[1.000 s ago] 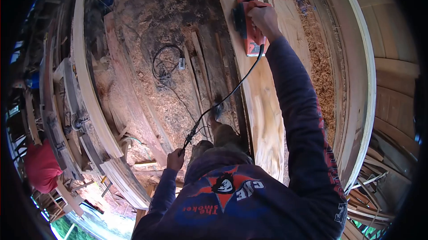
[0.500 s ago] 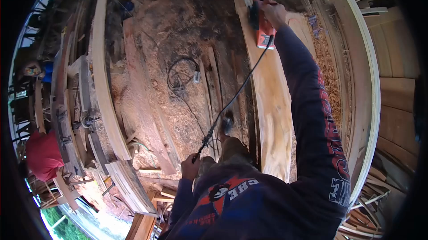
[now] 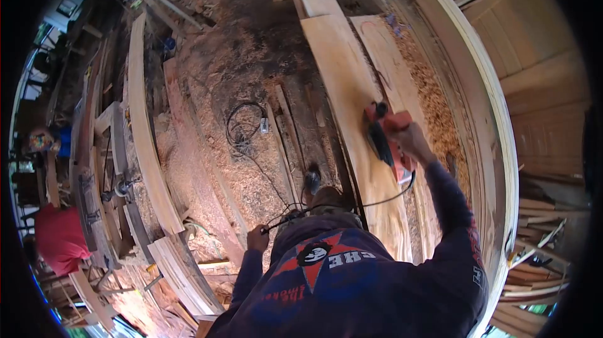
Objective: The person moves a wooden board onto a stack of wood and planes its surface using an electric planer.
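My right hand (image 3: 411,141) is wrapped round the handle of a red and black power planer (image 3: 388,140). The planer rests on a long pale wooden board (image 3: 342,68), turned slightly askew to it. Its black cord (image 3: 383,200) runs from the rear end across in front of my body to my left hand (image 3: 257,237), whose fingers are closed on it at lower centre. A second board (image 3: 383,55) lies just right of the first, with wood shavings (image 3: 433,96) beyond it.
A coiled cable (image 3: 242,129) lies on the shavings-covered ground. Long planks (image 3: 147,137) and wood scraps line the left. A person in a red shirt (image 3: 59,237) is at the far left. A tall curved plank edge (image 3: 496,124) runs along the right.
The planer and my right hand have come back along the board towards my body, and the planer has tilted askew. Its cord now sags lower. My left hand still holds the cord.
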The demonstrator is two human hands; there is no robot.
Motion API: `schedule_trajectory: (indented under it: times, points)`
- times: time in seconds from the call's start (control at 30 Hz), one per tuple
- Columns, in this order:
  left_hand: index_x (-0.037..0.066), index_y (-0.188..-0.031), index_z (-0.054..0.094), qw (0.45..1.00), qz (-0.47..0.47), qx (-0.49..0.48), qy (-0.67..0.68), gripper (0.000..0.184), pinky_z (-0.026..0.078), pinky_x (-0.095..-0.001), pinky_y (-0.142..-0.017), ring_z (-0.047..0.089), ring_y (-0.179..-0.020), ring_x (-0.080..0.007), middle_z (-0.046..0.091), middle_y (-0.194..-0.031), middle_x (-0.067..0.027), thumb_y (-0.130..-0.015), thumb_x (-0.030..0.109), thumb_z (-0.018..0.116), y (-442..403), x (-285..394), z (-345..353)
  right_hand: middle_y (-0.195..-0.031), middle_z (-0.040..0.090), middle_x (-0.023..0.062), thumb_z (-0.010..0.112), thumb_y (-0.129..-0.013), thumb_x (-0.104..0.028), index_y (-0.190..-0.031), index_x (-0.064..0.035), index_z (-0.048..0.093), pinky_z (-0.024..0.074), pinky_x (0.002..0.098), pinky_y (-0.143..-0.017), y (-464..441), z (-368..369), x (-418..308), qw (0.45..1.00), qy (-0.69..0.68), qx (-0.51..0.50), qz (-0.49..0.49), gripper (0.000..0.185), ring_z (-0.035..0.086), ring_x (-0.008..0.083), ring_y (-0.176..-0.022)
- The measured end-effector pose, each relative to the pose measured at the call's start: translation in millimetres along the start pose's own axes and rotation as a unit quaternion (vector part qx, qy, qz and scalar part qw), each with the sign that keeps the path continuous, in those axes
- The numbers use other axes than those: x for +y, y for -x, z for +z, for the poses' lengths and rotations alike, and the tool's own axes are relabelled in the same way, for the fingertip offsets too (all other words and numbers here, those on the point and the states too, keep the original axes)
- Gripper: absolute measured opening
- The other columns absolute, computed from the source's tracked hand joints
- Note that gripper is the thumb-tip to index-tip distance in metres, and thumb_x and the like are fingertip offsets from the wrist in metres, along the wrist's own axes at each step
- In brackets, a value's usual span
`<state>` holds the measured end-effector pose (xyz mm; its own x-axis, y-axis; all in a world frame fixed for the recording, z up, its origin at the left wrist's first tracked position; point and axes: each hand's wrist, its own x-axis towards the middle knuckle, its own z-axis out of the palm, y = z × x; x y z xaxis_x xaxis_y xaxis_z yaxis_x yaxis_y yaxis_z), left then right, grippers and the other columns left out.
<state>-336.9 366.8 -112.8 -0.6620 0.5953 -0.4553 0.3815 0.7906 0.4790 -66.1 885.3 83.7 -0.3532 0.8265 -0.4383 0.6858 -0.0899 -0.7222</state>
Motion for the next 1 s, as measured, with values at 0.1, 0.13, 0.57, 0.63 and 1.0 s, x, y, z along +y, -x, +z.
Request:
schedule_trajectory:
  times: [0.1,0.13,0.57,0.63,1.0]
  points:
    - [0.010,-0.099,0.072,0.996,0.084,0.013,-0.014,0.023,0.053,-0.0490,-0.071,0.068,-0.082,-0.0410,0.070,-0.083,-0.0214,-0.094,0.030,0.064,-20,12,-17,-0.071,0.064,0.0042,0.077,-0.081,-0.021,-0.093,0.0020,0.069,0.0478,0.0300,-0.053,113,-8,51,0.998,0.011,0.013,0.062,0.027,0.060,0.0122,-0.060]
    - [0.008,-0.100,0.071,0.991,0.130,0.032,-0.030,0.024,0.052,-0.0488,-0.072,0.067,-0.082,-0.0415,0.069,-0.084,-0.0219,-0.095,0.030,0.063,-27,21,-20,-0.069,0.064,0.0077,0.076,-0.081,-0.022,-0.096,0.0040,0.069,0.0485,0.0333,-0.053,152,-9,63,0.995,-0.009,0.022,0.098,0.031,0.062,0.0162,-0.060]
    - [0.001,-0.130,0.054,0.708,0.697,-0.082,-0.085,0.048,0.039,-0.0517,-0.104,0.048,-0.128,-0.0397,0.050,-0.138,-0.0222,-0.087,0.015,0.068,96,291,117,-0.078,0.067,0.0217,0.077,-0.078,-0.024,-0.103,-0.0003,0.070,0.0519,0.0404,-0.067,542,41,217,0.963,-0.002,0.140,0.231,0.035,0.066,0.0288,-0.068]
    - [0.000,-0.133,0.051,0.671,0.719,-0.130,-0.126,0.054,0.034,-0.0551,-0.107,0.042,-0.133,-0.0411,0.046,-0.142,-0.0237,-0.086,0.018,0.069,112,283,153,-0.079,0.067,0.0228,0.077,-0.078,-0.024,-0.101,0.0005,0.070,0.0523,0.0408,-0.068,580,51,240,0.960,-0.011,0.181,0.216,0.034,0.067,0.0311,-0.070]
    - [0.001,-0.151,0.032,0.614,0.698,-0.177,-0.324,0.065,0.013,-0.0554,-0.121,0.017,-0.151,-0.0359,0.023,-0.162,-0.0193,-0.098,0.029,0.057,246,195,154,-0.083,0.068,0.0246,0.073,-0.081,-0.018,-0.108,-0.0013,0.064,0.0548,0.0441,-0.071,833,98,362,0.917,-0.111,0.299,0.238,0.033,0.069,0.0415,-0.083]
